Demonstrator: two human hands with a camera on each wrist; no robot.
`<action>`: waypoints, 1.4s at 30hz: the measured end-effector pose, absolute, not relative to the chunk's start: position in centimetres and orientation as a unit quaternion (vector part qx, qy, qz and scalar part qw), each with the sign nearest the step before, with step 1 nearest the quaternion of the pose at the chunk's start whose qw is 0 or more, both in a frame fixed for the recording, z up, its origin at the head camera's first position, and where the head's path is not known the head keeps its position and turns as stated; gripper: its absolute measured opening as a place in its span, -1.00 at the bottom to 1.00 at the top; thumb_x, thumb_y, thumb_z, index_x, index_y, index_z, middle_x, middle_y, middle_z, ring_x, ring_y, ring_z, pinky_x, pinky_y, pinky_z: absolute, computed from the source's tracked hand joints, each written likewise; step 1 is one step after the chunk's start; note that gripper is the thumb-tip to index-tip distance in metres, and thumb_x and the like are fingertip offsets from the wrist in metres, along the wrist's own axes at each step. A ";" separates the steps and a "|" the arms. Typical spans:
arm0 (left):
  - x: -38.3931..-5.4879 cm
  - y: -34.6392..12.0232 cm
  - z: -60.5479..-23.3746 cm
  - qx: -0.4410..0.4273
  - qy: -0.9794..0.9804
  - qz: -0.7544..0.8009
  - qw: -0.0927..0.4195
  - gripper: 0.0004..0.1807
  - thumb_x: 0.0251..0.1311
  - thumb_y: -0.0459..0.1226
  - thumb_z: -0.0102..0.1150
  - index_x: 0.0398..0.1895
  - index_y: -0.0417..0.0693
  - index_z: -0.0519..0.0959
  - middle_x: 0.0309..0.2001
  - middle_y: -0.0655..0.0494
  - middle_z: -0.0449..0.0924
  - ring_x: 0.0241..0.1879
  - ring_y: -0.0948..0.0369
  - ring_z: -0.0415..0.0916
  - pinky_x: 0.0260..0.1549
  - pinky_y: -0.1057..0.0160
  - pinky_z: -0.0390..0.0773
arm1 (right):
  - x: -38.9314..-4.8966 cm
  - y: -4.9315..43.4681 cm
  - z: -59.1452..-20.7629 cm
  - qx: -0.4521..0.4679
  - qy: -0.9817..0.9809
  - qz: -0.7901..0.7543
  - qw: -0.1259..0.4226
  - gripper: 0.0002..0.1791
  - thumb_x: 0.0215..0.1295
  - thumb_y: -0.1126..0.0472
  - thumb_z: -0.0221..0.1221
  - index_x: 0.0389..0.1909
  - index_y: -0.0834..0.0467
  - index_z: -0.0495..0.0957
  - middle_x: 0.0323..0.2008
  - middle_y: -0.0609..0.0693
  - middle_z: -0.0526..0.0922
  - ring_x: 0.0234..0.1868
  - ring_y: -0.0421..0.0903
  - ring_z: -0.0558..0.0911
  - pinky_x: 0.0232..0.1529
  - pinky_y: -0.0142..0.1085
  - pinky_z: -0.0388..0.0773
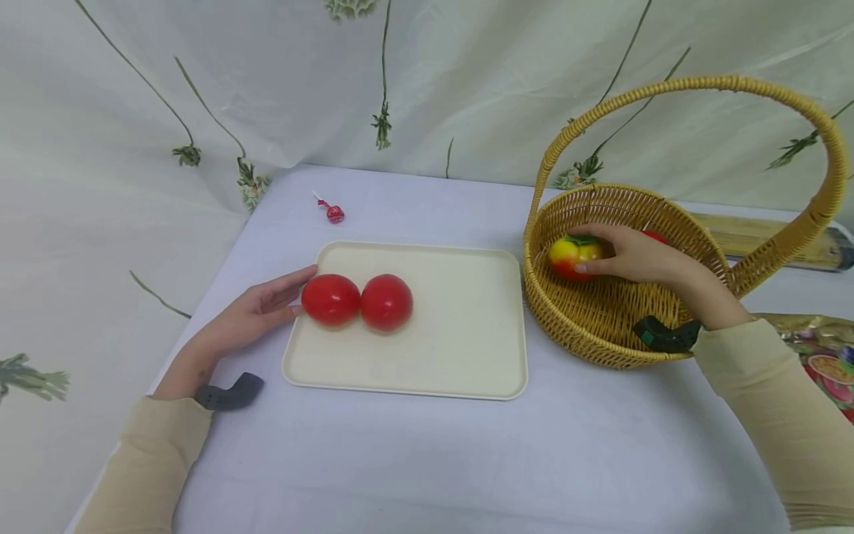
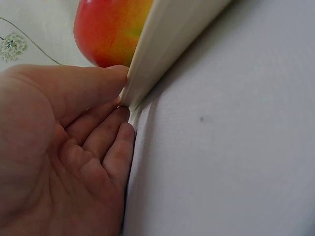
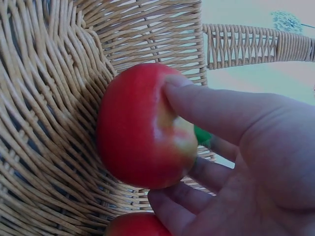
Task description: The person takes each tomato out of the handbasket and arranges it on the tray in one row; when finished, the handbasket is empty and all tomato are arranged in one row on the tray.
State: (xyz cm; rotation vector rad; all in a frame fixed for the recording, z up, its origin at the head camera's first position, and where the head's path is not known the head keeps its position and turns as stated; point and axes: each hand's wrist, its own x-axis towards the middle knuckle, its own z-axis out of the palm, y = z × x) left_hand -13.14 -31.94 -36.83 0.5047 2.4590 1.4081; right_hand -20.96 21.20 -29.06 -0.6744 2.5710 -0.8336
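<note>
Inside the wicker basket, my right hand grips a red-and-yellow fruit with a green top. In the right wrist view the thumb presses one side of this fruit, with the fingers around the other. Another red fruit lies beside it, mostly hidden. My left hand rests at the left edge of the cream tray, thumb touching the rim. Two red fruits sit side by side on the tray. The left wrist view shows one fruit with a yellow-orange patch.
A red-wrapped lollipop lies behind the tray on the white tablecloth. The basket's tall handle arches over its opening. Right of the basket are a long yellowish package and a colourful printed bag.
</note>
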 end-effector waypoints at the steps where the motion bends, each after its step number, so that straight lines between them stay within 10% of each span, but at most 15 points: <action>1: -13.2 -31.9 -36.8 0.174 0.847 0.485 0.131 -0.38 0.29 -0.32 0.08 0.41 -0.04 0.18 0.38 0.05 0.12 0.35 0.07 0.04 0.06 0.48 0.29 | -21.0 21.2 -29.1 -0.236 0.909 -0.295 0.177 -0.42 0.27 0.23 0.19 0.26 0.32 0.28 0.11 0.30 0.38 0.04 0.17 0.37 0.05 0.09 0.30; 42: -12.9 -31.9 -36.7 0.160 0.852 0.480 0.134 -0.39 0.30 -0.29 0.08 0.41 0.03 0.19 0.38 0.09 0.11 0.35 0.05 0.02 0.04 0.48 0.30 | -20.6 21.0 -27.7 -0.206 0.912 -0.322 0.148 -0.39 0.33 0.18 0.14 0.36 0.21 0.22 0.19 0.34 0.31 0.11 0.21 0.32 0.14 0.16 0.19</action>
